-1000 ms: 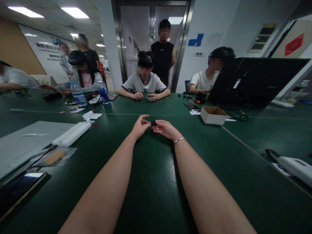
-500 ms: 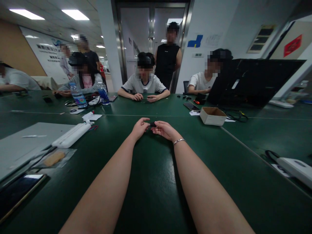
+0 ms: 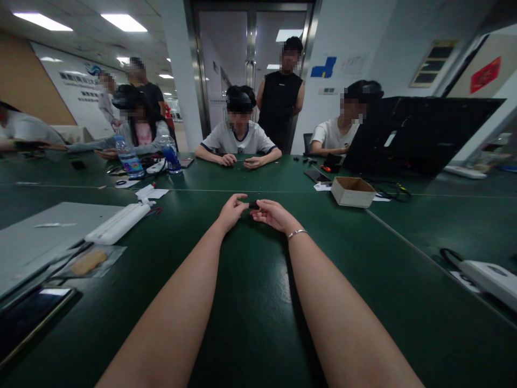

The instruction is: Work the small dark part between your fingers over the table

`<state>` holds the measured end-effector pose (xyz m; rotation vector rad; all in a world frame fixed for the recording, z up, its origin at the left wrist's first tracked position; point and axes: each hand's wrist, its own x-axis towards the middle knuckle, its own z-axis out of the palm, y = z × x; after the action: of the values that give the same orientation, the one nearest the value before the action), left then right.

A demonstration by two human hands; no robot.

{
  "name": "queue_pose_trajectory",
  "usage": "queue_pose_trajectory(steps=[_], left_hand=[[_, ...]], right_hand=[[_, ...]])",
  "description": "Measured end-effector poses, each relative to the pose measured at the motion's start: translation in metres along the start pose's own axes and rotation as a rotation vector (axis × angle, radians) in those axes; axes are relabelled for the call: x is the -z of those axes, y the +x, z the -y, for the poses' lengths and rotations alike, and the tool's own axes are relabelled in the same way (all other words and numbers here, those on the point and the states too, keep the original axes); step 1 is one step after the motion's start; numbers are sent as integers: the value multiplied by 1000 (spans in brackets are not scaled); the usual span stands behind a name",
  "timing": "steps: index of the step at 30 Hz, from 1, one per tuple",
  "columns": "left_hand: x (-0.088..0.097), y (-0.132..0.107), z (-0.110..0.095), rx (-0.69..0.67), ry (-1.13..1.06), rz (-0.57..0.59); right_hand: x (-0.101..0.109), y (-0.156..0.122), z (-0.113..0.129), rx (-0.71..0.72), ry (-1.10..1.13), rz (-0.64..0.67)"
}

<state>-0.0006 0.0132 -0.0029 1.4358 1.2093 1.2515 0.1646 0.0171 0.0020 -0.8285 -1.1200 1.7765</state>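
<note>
Hands first. My left hand (image 3: 231,212) and right hand (image 3: 273,214) meet mid-table, both arms stretched fwd over the green table (image 3: 250,302). Between them a small black part (image 3: 253,205), pinched from both sides: left thumb + fingers closed narrow on its left end, right fingertips on its right end. Part is held just above the tabletop, roughly centre of view. It's dark, matte, short and blocky; too small to make out more detail. Thin silver bracelet (image 3: 297,233) on my right wrist.

L to R across the surface: dark phone (image 3: 30,315) at near-left edge, flat. Clear bag (image 3: 89,261) w/ tan item inside, just beyond it. Grey sheet (image 3: 44,237) lying flat, white long box (image 3: 118,222) along its right side. Further back, white paper scraps (image 3: 151,192), two water bottles (image 3: 128,157) w/ blue labels, cables near them. Right of centre: open cardboard box (image 3: 353,192), phone (image 3: 318,175) behind it, big black laptop lid (image 3: 420,134) tilted back, black cable next to it. Far right near edge: white device (image 3: 490,277) w/ black cable loop.

Table is matte dark green, seams between sections visible. Room: office, ceiling strip lights, glass door w/ metal frame behind. Other ppl seated at far side, one opposite me w/ both hands on the table, one standing in black sleeveless top by the door.
</note>
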Motion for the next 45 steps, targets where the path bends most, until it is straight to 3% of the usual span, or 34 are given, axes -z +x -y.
queue_pose_trajectory(steps=[21,27,32,36,40,45], left_hand=[[1,-6,-6,-22,-10,35],[0,-7,-5,-31,-31,36],[0,-7,-6,-35,-25,60],[0,-7,-7,-31,-25,47],[1,-7,-7,-28,-31,42],[0,-7,-7,-31,-38,36]], right_hand=[[2,-1,0,-10,8,11],[0,-3,0,79,-27,40],[-4,-2,2,6,-134,-26],[-3,-4,2,89,-98,8],[-2,-4,2,14,-96,-3],[-2,-3,2,86,-92,-16]])
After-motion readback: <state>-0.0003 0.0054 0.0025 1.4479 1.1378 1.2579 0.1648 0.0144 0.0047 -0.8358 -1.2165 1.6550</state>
